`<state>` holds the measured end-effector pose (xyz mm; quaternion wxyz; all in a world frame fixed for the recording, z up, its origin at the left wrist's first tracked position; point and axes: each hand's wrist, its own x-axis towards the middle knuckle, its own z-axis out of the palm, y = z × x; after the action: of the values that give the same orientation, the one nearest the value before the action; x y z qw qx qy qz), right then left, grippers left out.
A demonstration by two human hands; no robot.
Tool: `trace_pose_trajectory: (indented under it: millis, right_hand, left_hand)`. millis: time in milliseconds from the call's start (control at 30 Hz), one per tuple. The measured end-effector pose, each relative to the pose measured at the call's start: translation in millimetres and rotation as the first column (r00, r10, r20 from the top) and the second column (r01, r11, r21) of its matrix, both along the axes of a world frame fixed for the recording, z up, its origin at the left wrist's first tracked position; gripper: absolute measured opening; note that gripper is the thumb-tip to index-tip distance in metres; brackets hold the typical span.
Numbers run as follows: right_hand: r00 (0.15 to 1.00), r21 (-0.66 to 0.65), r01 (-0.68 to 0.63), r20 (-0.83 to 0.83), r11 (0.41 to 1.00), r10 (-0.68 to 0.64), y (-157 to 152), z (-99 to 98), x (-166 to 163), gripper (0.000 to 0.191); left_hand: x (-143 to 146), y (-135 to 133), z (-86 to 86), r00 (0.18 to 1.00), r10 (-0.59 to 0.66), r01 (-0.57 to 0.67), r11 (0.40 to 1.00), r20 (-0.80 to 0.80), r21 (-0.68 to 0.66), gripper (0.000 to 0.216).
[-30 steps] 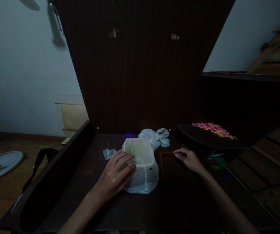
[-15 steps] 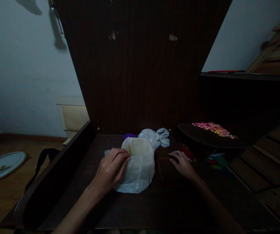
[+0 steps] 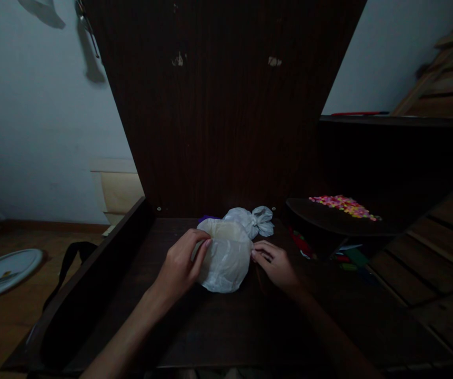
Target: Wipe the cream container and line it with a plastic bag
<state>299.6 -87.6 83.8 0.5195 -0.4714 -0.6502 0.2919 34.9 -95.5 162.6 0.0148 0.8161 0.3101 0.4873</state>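
A small bin lined with a thin white plastic bag (image 3: 226, 266) sits on the dark desk, its mouth facing up and the bag folded over the outside. My left hand (image 3: 184, 258) pinches the bag at the left side of the rim, thumb and fingers closed. At the right side of the rim, my right hand (image 3: 273, 263) closes finger and thumb on the bag's edge. A thin reddish-brown frame (image 3: 261, 279) lies beside the bin, mostly hidden in shadow and by my right hand. Behind stands a knotted white plastic bag (image 3: 244, 217).
Something purple (image 3: 209, 217) shows behind the bin. Pink and yellow small pieces (image 3: 344, 205) lie heaped on a corner shelf (image 3: 324, 223) at right, with several coloured items (image 3: 354, 258) beneath. A raised side board (image 3: 96, 279) bounds the desk at left.
My right hand has moved left from the reddish-brown frame to the bag's right edge. The bag's lower front edge has risen and drawn in. My left hand stays at the left rim.
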Motion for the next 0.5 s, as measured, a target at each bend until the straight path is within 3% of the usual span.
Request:
trace_pose_trajectory:
  millis: [200,267,400,500]
  right_hand:
    - [0.970,0.034,0.153,-0.194,0.988,-0.144,0,36.1,2,0.024]
    - [0.962,0.059,0.141,-0.244,0.988,-0.123,1,51.7,-3,0.020]
    - [0.930,0.136,-0.058,-0.353,0.989,0.103,1,82.8,-28,0.012]
    - [0.882,0.180,-0.308,-0.314,0.934,0.351,-1,104.0,-52,0.016]
  left_hand:
    - [1,4,8.1,0.995,-0.092,0.094,0.995,-0.049,0.025,0.016]
    - [3,5,12.9,0.989,-0.117,0.117,0.993,-0.085,0.000,0.033]
    - [11,13,21.9,0.975,-0.143,0.135,0.989,-0.171,-0.057,0.090]
    - [16,25,26.6,0.973,-0.107,0.098,0.994,-0.205,-0.050,0.088]
